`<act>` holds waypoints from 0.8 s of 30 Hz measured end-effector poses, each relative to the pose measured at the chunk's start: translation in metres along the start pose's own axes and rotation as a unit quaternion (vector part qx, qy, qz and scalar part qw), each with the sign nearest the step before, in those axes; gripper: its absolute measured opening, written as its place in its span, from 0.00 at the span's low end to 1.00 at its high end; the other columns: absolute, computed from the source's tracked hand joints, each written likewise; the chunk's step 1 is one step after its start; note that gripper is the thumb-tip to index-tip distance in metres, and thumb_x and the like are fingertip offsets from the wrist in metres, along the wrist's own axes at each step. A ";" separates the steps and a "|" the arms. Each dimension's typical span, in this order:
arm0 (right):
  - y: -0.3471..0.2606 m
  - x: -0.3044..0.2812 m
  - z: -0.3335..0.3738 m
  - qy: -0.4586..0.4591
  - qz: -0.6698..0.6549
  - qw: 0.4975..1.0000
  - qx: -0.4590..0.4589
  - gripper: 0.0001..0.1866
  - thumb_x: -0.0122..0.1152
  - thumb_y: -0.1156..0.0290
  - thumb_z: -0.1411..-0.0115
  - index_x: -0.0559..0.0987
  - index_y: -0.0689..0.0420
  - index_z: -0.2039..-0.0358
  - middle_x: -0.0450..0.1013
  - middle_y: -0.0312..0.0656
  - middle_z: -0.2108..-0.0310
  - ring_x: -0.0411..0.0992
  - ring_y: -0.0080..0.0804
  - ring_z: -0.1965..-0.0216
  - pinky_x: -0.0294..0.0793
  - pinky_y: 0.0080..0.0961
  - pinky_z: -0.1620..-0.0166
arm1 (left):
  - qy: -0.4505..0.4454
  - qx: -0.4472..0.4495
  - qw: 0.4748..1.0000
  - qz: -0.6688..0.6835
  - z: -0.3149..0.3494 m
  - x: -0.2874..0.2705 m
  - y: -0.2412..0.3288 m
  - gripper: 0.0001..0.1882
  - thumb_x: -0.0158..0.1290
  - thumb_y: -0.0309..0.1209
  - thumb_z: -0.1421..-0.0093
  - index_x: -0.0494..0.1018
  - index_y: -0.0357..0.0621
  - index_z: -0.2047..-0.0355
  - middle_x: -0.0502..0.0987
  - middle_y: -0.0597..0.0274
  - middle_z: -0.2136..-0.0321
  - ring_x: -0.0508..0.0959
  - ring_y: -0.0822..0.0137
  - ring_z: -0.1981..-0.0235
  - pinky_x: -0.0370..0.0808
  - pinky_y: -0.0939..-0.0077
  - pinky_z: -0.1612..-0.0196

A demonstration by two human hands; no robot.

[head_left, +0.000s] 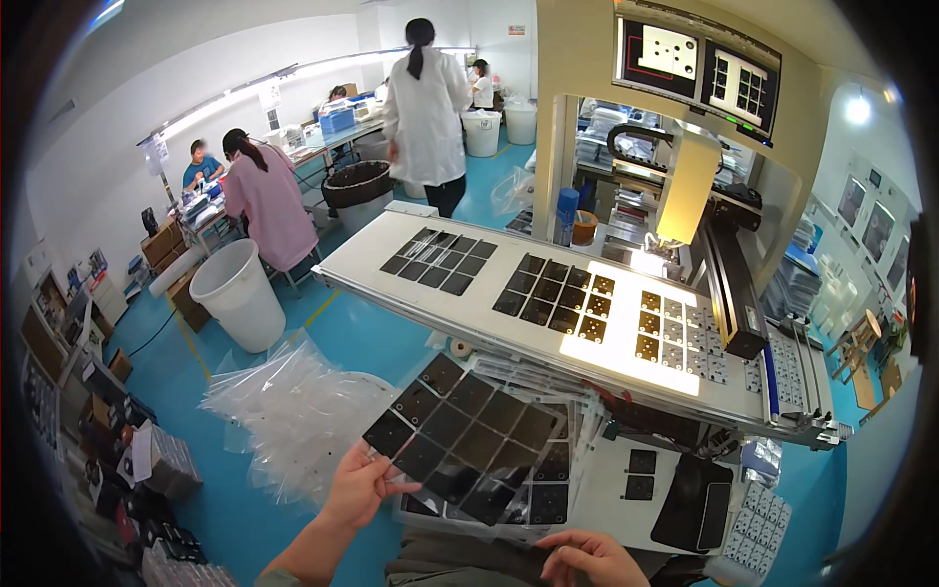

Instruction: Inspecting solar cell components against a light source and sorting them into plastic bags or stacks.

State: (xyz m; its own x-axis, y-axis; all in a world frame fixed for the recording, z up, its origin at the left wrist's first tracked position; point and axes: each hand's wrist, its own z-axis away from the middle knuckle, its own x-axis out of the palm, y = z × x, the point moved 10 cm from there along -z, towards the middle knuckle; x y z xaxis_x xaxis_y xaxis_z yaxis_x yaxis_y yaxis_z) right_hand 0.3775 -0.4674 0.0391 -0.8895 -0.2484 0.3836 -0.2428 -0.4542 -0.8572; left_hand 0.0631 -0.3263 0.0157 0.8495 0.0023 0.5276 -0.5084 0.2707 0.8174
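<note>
My left hand (360, 486) is closed on the near left corner of a clear sheet of black square pieces (469, 430), thumb uppermost. The sheet is held tilted above a stack of similar clear sheets (552, 499) bearing black squares, and hides much of it. By the stack's near right edge, my right hand (593, 562) is open, its fingers loosely bent and apart with nothing visible in them. Beyond the sheet, a white conveyor belt (377, 286) carries several groups of black squares, some under a bright light.
Two loose black squares (641, 474) and a black mat (691, 504) lie on the white table to the right. A pile of clear plastic bags (284, 421) and a white bin (238, 293) stand left. A machine with a monitor (696, 68) spans the belt. Several people are farther back.
</note>
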 end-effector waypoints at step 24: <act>0.046 -0.138 -0.060 0.329 0.279 0.872 -0.230 0.21 0.49 0.62 0.23 0.70 0.58 0.75 0.64 0.36 0.82 0.60 0.25 0.81 0.59 0.28 0.75 | 0.037 0.098 0.994 -0.012 -0.039 -0.015 0.012 0.24 0.44 0.21 0.31 0.67 0.38 0.34 0.78 0.52 0.42 0.82 0.60 0.45 0.80 0.63 0.46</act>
State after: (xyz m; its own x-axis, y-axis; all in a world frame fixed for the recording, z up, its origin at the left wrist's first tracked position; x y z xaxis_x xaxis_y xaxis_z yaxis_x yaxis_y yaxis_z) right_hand 0.4655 -0.4023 -0.0737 -0.9115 0.2934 -0.2882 0.3044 0.0099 -0.9525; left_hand 0.0500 -0.2860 0.0087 0.8656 0.0708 0.4957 -0.5003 0.0794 0.8622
